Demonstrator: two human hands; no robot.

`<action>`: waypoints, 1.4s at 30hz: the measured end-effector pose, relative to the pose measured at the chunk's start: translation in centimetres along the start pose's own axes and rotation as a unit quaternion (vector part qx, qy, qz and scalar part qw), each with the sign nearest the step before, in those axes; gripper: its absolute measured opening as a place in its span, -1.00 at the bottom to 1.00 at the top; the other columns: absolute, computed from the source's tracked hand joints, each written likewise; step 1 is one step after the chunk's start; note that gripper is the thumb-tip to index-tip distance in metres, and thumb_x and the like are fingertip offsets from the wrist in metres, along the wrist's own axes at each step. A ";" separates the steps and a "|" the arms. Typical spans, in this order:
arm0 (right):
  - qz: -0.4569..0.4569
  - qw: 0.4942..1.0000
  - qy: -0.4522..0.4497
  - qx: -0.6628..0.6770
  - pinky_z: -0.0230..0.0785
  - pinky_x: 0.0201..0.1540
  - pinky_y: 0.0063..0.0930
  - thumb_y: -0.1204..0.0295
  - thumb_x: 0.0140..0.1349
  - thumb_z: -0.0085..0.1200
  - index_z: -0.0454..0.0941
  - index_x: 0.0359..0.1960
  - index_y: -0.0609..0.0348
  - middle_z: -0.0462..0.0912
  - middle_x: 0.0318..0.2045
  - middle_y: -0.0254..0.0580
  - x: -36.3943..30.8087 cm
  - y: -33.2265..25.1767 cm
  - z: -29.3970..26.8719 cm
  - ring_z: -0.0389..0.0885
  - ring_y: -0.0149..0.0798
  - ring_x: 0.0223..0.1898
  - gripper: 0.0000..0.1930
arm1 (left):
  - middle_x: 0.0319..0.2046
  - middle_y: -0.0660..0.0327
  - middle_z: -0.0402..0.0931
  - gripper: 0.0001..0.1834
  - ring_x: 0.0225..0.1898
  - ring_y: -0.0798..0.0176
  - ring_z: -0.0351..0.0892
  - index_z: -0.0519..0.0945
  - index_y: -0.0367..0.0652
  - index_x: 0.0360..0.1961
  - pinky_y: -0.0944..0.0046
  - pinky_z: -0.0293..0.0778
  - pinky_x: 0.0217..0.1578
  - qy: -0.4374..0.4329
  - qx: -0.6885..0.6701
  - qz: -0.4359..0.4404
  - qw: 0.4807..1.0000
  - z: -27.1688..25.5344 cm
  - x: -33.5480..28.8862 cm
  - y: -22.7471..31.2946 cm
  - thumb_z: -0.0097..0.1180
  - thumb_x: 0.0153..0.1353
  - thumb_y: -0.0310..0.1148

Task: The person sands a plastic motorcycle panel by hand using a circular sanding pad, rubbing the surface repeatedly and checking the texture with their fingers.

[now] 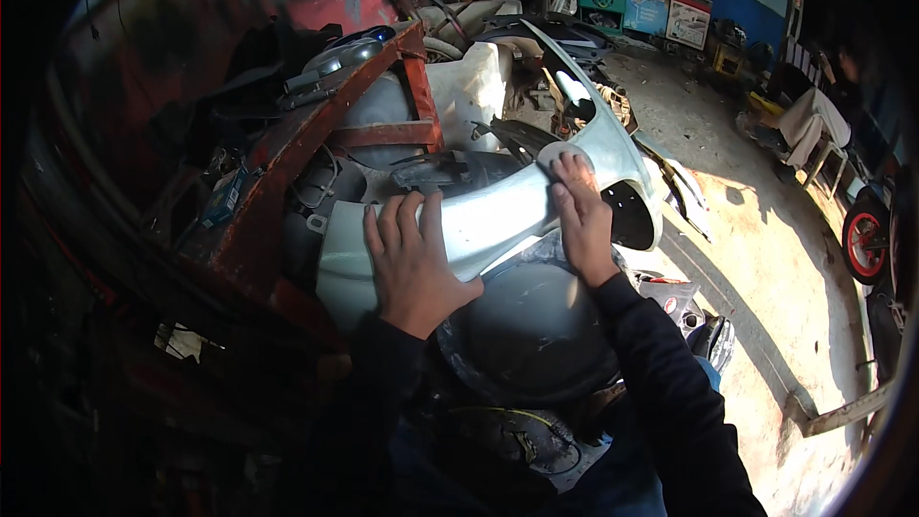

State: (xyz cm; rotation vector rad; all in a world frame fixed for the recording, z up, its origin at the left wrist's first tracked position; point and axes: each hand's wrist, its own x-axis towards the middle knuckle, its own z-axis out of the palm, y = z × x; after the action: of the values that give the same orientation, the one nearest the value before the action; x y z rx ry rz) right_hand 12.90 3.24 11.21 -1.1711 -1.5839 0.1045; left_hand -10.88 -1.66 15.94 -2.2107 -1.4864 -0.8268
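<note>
A long pale green-white vehicle body panel (488, 215) with cut-out openings at its right end lies across in front of me. My left hand (412, 263) rests on its left part, fingers spread over the top and thumb out to the right. Near the openings my right hand (582, 215) presses a thin grey pad (558, 152), like sandpaper, against the panel; the fingers are together and partly cover it. Below the panel sits a large dark round basin (526, 330), its upper edge hidden by the panel.
A red metal frame bench (287, 148) stands close on the left, with mirrors and small parts on top. Loose body parts lie behind the panel. A motorcycle wheel with a red rim (864, 239) is at the right, and a cloth-draped stool (814, 124) stands farther back.
</note>
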 end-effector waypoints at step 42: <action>-0.030 0.997 0.066 0.031 0.00 0.48 -0.12 0.47 0.34 -0.02 0.51 0.21 0.30 0.44 0.30 0.15 -0.5 1.8 0.2 0.25 0.09 0.43 -0.59 | 0.16 -0.03 0.28 0.07 0.30 -0.16 0.17 0.34 -0.21 0.24 -0.26 -0.07 0.40 -0.004 0.006 -0.013 1.000 -0.2 0.5 0.7 0.50 -0.40 -0.09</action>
State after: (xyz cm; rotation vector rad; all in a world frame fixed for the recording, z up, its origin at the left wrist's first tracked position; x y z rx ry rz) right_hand 13.80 3.88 9.69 -1.0597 -1.4881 0.0347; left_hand -10.18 -1.65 16.41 -2.1929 -1.5219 -0.8157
